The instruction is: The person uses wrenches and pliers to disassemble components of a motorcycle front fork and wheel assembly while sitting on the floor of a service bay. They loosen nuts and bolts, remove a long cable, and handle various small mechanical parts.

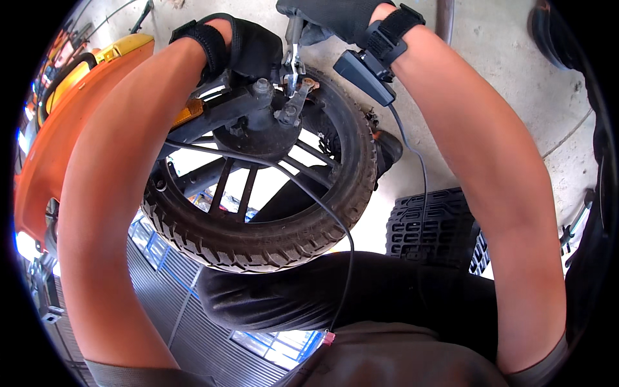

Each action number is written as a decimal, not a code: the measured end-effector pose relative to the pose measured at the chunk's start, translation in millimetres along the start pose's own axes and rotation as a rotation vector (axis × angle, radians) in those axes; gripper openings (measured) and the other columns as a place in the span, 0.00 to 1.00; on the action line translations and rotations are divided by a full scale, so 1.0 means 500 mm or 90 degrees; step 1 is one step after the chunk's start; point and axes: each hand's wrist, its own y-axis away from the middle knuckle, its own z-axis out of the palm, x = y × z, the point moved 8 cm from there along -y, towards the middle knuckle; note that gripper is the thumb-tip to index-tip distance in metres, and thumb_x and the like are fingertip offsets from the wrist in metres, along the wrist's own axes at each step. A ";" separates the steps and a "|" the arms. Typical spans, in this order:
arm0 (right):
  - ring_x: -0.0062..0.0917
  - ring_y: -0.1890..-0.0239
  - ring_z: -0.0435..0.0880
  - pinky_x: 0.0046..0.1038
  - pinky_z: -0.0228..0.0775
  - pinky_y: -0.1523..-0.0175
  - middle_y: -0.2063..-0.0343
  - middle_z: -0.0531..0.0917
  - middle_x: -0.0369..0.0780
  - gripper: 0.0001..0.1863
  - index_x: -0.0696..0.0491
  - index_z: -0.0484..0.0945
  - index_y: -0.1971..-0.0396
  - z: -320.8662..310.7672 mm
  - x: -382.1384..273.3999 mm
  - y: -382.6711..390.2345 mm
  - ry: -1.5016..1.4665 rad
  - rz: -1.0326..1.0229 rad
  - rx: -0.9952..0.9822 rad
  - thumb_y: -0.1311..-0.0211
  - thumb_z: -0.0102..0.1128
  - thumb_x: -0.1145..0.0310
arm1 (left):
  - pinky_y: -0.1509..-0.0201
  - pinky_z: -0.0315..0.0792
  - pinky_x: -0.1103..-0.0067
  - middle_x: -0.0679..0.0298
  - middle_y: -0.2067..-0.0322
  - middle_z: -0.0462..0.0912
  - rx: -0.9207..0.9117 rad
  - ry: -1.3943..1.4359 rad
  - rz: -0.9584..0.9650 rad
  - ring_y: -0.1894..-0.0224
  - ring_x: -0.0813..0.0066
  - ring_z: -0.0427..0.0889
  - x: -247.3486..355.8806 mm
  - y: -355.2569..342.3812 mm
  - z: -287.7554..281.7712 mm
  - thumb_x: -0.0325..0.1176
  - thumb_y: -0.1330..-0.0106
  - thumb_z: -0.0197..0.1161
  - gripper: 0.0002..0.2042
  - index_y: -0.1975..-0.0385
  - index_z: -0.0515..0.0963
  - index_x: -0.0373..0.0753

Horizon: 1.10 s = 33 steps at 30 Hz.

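Observation:
My right hand [338, 20], in a black glove, is closed round the handles of silver pliers [294, 55]. Their jaws point down at the brake lever arm [296, 100] on the wheel hub; whether they grip anything there is unclear. Beside the pliers, my left hand [256, 51], also gloved, is curled over the far side of the hub, its fingertips hidden. Below both hands is a spoked wheel with a worn, treaded black tyre [258, 242]. A dark frame arm [225, 109] runs to the hub's bolt [261, 89].
Orange and yellow bodywork [84, 97] stands at the left. A black ridged block [429, 226] lies right of the tyre on the concrete floor [483, 64]. A small black box [361, 76] hangs at my right wrist, its cable [419, 155] trailing down. Another cable [348, 258] crosses the wheel.

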 end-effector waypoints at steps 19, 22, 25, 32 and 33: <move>0.40 0.66 0.87 0.35 0.76 0.62 0.73 0.85 0.53 0.23 0.65 0.82 0.64 0.014 -0.007 -0.009 0.075 0.067 0.083 0.40 0.50 0.57 | 0.63 0.77 0.79 0.63 0.68 0.81 0.017 0.286 0.151 0.68 0.75 0.79 0.045 -0.005 -0.104 0.22 0.41 0.59 0.11 0.58 0.78 0.30; 0.39 0.64 0.87 0.35 0.76 0.61 0.70 0.84 0.52 0.22 0.62 0.82 0.63 0.008 0.012 -0.001 0.010 0.077 0.058 0.38 0.49 0.57 | 0.62 0.78 0.81 0.64 0.67 0.81 -0.007 0.504 0.217 0.67 0.77 0.78 0.101 0.022 -0.163 0.21 0.40 0.59 0.11 0.57 0.78 0.30; 0.39 0.63 0.85 0.35 0.75 0.61 0.69 0.83 0.50 0.16 0.59 0.79 0.59 0.011 0.005 0.014 0.081 -0.050 -0.016 0.33 0.47 0.63 | 0.60 0.78 0.81 0.62 0.62 0.81 0.100 0.546 0.386 0.64 0.78 0.79 0.173 0.071 -0.233 0.21 0.40 0.59 0.13 0.54 0.77 0.31; 0.40 0.73 0.80 0.36 0.72 0.67 0.75 0.79 0.44 0.11 0.54 0.76 0.67 -0.074 -0.036 0.121 0.325 -0.477 -0.071 0.38 0.59 0.61 | 0.73 0.76 0.78 0.60 0.80 0.79 0.324 0.384 0.062 0.78 0.75 0.79 0.171 0.040 -0.248 0.29 0.41 0.61 0.07 0.75 0.80 0.31; 0.39 0.76 0.80 0.36 0.71 0.71 0.79 0.78 0.44 0.14 0.55 0.75 0.70 -0.109 0.021 0.110 0.292 -0.246 -0.034 0.40 0.61 0.59 | 0.76 0.75 0.79 0.60 0.84 0.76 0.284 0.483 0.135 0.81 0.75 0.77 0.178 0.035 -0.241 0.31 0.40 0.60 0.10 0.79 0.79 0.31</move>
